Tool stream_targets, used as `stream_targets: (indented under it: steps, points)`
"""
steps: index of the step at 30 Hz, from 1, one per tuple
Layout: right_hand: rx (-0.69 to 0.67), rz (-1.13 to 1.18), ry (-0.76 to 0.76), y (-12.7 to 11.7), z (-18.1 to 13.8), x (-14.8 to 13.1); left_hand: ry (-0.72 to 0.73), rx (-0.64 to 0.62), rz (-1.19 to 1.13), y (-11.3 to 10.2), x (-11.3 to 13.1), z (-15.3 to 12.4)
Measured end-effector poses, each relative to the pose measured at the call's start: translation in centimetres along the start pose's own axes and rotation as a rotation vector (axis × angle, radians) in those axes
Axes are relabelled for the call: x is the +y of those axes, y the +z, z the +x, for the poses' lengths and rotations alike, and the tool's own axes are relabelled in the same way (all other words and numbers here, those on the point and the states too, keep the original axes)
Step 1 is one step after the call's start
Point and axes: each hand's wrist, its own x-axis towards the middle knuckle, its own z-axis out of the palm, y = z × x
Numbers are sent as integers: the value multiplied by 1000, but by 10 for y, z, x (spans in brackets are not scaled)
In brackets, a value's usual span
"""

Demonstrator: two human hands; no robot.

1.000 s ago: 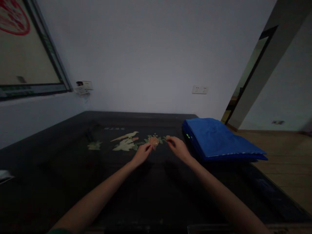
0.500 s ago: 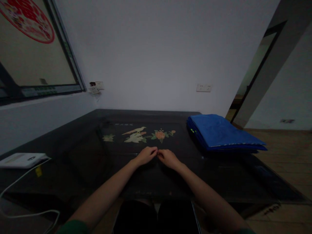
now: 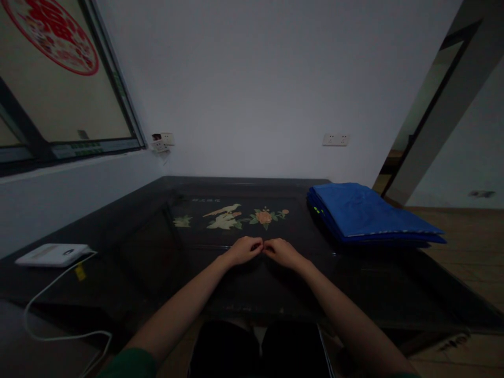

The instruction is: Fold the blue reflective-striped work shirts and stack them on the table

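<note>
My left hand [image 3: 244, 250] and my right hand [image 3: 282, 252] rest on the dark glossy table [image 3: 157, 278], knuckles up and fingers curled in. They meet at the fingertips and thumbs, near the middle. No object shows in either one, though the undersides of the fingers are hidden. Just beyond them, a picture of a bird [image 3: 226, 215] and a flower [image 3: 263, 216] decorates the tabletop. To the right of my hands lies a folded stack of blue material [image 3: 370, 212], apart from both.
A white box-shaped device [image 3: 55, 255] with a white cable [image 3: 51, 338] sits at the table's left; the cable hangs over the front edge. A yellow tag [image 3: 80, 271] is beside it. Behind the table stands a wall with sockets [image 3: 335, 139]. A window [image 3: 74, 105] is at left.
The view has turned slightly left, so everything appears a little further right. My hands keep the same curled pose, together on the table.
</note>
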Motion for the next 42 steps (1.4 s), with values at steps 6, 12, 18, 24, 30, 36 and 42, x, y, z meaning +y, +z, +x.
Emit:
stream_targets:
  steps: [6, 12, 18, 24, 30, 36, 42]
  points:
    - [4, 18, -10, 3, 2, 5, 17, 8, -21, 1, 0, 1]
    - [-13, 28, -15, 3, 2, 6, 24, 7, -26, 2, -1, 1]
    - [-11, 34, -3, 2, 1, 4, 37, 18, -53, 2, -1, 1]
    - [-15, 38, -1, 2, 1, 4, 22, -2, -53, -1, 2, 1]
    - [-30, 38, 6, -1, 0, 1, 23, 2, -43, -1, 2, 1]
    - [-16, 54, -11, -1, 0, 1, 20, -6, -24, -1, 3, 0]
    - [-24, 68, -8, 2, 2, 5, 30, -6, -6, -1, 4, 1]
